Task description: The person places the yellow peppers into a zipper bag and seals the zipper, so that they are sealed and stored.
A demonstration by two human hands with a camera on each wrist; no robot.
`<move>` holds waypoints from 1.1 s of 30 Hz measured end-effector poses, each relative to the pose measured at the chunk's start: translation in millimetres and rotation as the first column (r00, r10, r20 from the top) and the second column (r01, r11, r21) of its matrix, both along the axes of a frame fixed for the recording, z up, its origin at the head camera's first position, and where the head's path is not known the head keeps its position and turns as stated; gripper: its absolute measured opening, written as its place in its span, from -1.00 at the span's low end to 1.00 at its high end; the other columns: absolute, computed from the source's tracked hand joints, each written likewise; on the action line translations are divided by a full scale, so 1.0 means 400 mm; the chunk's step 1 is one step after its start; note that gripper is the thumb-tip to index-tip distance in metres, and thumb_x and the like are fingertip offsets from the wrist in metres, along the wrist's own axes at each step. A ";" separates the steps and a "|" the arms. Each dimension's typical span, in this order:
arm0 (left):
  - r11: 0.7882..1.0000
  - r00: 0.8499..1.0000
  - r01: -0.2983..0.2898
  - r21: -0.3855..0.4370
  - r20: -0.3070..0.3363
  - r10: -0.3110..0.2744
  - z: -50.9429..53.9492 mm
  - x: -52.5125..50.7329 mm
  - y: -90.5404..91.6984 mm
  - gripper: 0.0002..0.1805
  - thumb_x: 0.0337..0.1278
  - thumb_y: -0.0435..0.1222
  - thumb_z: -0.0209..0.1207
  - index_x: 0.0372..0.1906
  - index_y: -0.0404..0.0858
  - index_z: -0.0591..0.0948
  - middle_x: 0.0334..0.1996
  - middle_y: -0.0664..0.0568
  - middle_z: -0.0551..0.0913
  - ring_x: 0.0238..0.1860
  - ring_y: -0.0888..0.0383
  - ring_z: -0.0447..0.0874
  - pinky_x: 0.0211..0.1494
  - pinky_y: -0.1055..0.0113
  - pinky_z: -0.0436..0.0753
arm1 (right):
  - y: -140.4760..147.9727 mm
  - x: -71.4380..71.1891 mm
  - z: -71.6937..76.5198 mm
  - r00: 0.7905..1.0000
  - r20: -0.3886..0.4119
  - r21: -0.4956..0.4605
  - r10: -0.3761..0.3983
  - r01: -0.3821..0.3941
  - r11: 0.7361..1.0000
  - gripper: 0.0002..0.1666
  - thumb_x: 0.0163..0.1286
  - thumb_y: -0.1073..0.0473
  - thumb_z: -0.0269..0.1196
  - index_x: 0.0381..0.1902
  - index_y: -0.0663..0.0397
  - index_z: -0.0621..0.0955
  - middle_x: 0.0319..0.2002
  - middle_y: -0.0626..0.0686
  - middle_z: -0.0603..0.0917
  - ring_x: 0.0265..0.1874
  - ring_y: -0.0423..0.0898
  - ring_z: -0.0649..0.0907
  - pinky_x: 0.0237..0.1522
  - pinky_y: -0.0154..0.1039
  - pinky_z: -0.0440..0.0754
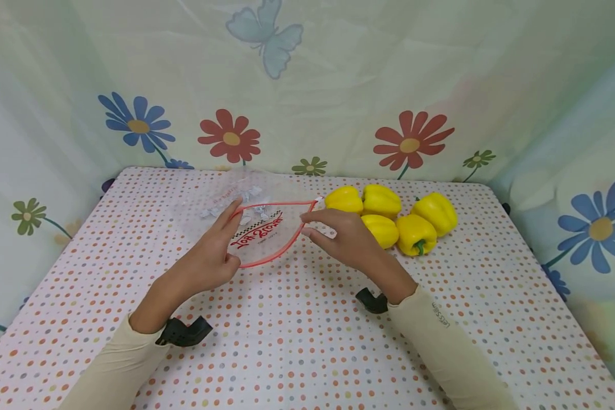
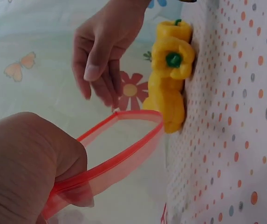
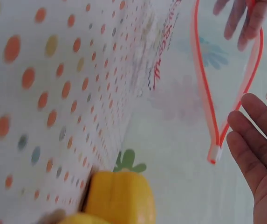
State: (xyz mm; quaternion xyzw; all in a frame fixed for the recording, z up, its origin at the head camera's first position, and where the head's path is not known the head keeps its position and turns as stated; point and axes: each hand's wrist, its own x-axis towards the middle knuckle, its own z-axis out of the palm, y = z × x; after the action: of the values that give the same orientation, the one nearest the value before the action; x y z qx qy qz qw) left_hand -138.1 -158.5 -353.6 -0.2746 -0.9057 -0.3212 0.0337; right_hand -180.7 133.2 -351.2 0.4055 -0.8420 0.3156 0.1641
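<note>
The left grip (image 1: 209, 257) is pinching the red rim of a clear plastic bag (image 1: 261, 242), with the thumb lying outside and the fingers reaching over the edge. The bag is spreading between the two grips, its mouth gaping, and its red lettering is showing just right of the left fingers. The right grip (image 1: 352, 238) is hovering at the bag's far side, its thumb and fingers standing apart and clamping nothing (whether a fingertip is touching the rim, I cannot tell). A small white slider (image 1: 319, 200) is sitting on the rim's corner, just beyond the right fingertips. Five yellow peppers (image 1: 416, 232) are resting close together on the dotted worktop (image 1: 282, 347), just beyond the right grip and to its right. Behind both grips, a curtain (image 1: 328, 85) is hanging, showing printed flowers and a butterfly.
</note>
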 end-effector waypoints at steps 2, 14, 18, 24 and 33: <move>1.000 1.000 0.007 0.007 0.011 -0.007 0.001 0.000 -0.001 -0.12 -0.09 -0.59 -0.01 0.47 -0.50 0.02 0.55 0.03 -0.25 0.42 0.03 0.08 -0.57 0.38 0.36 | 0.024 0.001 0.002 1.000 0.019 -0.015 -0.012 0.012 1.000 -0.62 0.26 0.22 0.36 0.03 0.21 0.66 -0.07 0.03 0.72 -0.06 -0.09 0.67 -0.01 -0.19 0.62; 0.999 0.999 -0.038 0.032 0.036 0.037 0.010 -0.010 -0.022 -0.11 -0.12 -0.59 -0.01 0.46 -0.52 0.00 0.55 0.03 -0.22 0.34 0.03 0.16 -0.56 0.34 0.36 | 0.194 0.014 0.008 0.981 0.071 -0.001 -0.182 0.183 0.983 -0.56 0.18 0.32 0.39 0.06 0.23 0.64 -0.03 0.07 0.71 0.05 0.03 0.62 0.10 0.00 0.53; 0.999 0.998 -0.050 0.020 0.040 0.049 0.013 -0.013 -0.028 -0.10 -0.11 -0.57 0.03 0.46 -0.52 0.01 0.55 0.00 -0.20 0.50 0.04 -0.13 -0.05 0.18 0.51 | 0.237 0.017 0.006 0.964 0.126 0.071 -0.235 0.227 0.971 -0.50 0.21 0.27 0.39 0.13 0.21 0.60 0.06 0.11 0.66 0.14 0.11 0.55 0.17 0.12 0.45; 0.997 0.996 -0.069 0.017 0.060 0.068 0.013 -0.018 -0.035 -0.08 -0.12 -0.55 0.06 0.47 -0.51 0.01 0.55 0.01 -0.18 0.52 0.05 -0.21 0.35 -0.04 0.28 | 0.274 0.015 -0.006 0.905 0.260 0.201 -0.336 0.290 0.936 -0.33 0.21 0.17 0.40 0.29 0.10 0.49 0.28 0.20 0.46 0.31 0.22 0.34 0.29 0.25 0.24; 0.996 0.995 -0.085 0.039 0.058 0.083 0.008 -0.028 -0.046 -0.07 -0.14 -0.56 0.11 0.47 -0.51 0.02 0.55 -0.02 -0.11 0.51 0.05 -0.15 0.33 -0.03 0.32 | 0.299 -0.002 -0.031 0.874 0.358 0.254 -0.329 0.248 0.935 -0.24 0.20 0.21 0.41 0.34 0.16 0.42 0.34 0.23 0.37 0.34 0.23 0.29 0.30 0.22 0.24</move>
State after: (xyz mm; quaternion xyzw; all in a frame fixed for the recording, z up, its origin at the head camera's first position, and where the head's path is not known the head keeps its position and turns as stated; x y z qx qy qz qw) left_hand -149.4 -176.8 -350.2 -0.2264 -0.9102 -0.3456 0.0275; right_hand -181.7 253.0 -363.7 0.2173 -0.9361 0.2764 -0.0050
